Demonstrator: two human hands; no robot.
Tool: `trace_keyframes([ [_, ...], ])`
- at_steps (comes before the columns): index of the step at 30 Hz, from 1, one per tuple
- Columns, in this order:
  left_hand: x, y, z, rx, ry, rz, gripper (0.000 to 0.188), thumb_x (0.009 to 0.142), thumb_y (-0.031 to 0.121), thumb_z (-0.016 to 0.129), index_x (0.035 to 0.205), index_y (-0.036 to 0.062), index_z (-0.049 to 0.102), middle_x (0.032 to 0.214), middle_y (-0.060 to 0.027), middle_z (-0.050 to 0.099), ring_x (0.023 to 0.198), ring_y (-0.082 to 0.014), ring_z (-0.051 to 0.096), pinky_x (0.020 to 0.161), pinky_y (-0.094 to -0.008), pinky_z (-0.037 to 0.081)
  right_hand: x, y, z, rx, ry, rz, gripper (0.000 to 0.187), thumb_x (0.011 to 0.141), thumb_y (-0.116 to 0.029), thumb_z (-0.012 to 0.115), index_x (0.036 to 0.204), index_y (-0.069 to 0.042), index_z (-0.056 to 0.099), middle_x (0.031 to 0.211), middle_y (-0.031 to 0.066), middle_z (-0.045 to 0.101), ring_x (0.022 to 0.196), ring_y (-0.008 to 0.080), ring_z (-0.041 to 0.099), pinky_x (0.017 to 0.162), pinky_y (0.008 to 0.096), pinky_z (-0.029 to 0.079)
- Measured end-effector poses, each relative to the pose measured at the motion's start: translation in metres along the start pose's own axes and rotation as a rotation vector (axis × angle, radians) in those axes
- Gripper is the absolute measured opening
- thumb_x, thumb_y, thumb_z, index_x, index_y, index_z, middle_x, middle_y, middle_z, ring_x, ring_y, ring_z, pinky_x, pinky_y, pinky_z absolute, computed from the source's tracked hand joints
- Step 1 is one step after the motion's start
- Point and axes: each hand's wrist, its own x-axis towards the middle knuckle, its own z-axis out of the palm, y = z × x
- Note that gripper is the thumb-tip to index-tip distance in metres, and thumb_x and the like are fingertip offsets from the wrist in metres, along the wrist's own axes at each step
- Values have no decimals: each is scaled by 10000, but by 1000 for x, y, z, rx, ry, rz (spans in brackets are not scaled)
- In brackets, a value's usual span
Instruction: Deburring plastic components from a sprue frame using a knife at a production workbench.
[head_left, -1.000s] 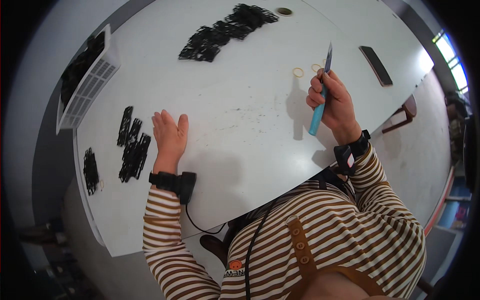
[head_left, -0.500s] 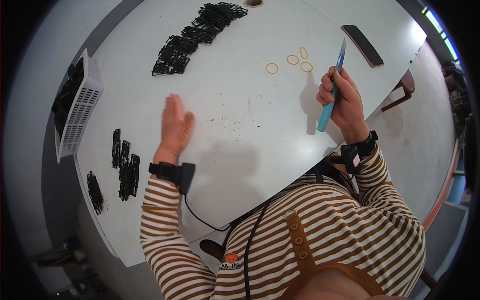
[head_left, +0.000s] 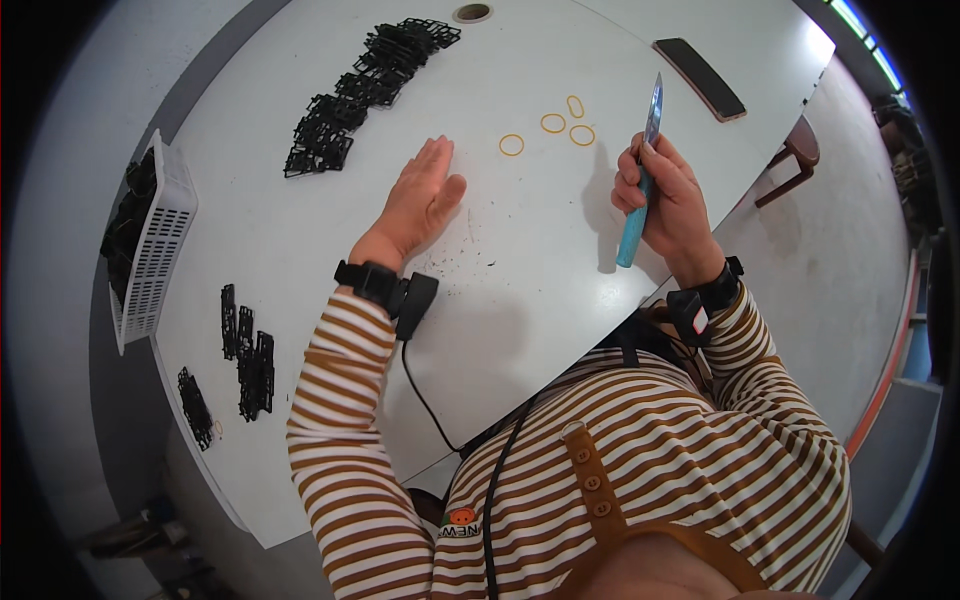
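1. We're holding our left hand (head_left: 415, 200) straight-fingered and apparently empty, just beside black crumbs (head_left: 491, 263) on the worktop (head_left: 560, 300).
2. Our right hand (head_left: 675, 205) is gripping a turquoise-handled knife (head_left: 632, 240) above the worktop; it's probably feeling light and stiff, with the handle offering the safe hold.
3. Left to right, we're counting one basket (head_left: 165, 240), one stray rubber band (head_left: 220, 429), black lattice pieces (head_left: 257, 375) (too overlapped to count), four yellow rubber bands (head_left: 511, 156), one knife, one smartphone (head_left: 700, 80).

White table (head_left: 570, 320), pale floor (head_left: 800, 270), window (head_left: 862, 34) perhaps.
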Motion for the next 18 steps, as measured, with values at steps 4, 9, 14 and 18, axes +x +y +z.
trace_keyframes([
  [4,2,19,17,-13,-145,134,805,832,619,289,1286,-45,300,1328,-241,303,1260,-335,261,1041,-364,202,-9,-7,-5,-21,-17,-25,121,926,-153,341,939,-74,432,725,23,457,536,81,390,519,226,329],
  [9,-28,64,16,-199,-365,243,771,818,573,406,1291,-29,307,1327,-237,306,1259,-339,263,1042,-381,194,-15,-10,-17,-41,46,-21,115,921,-150,348,943,-73,431,726,27,458,535,87,394,522,230,332],
  [14,-4,136,42,288,-184,364,779,765,535,502,1256,-51,349,1333,-227,304,1266,-326,257,1021,-477,187,-13,-5,-1,-27,75,-1,114,918,-149,355,946,-70,432,724,30,455,535,90,398,519,231,332],
  [18,3,130,70,441,-192,224,818,768,551,481,1260,-79,308,1355,-227,260,1294,-324,190,1016,-529,133,-19,-12,6,-37,28,-46,118,919,-151,356,948,-67,433,722,29,451,529,89,393,515,229,327],
])
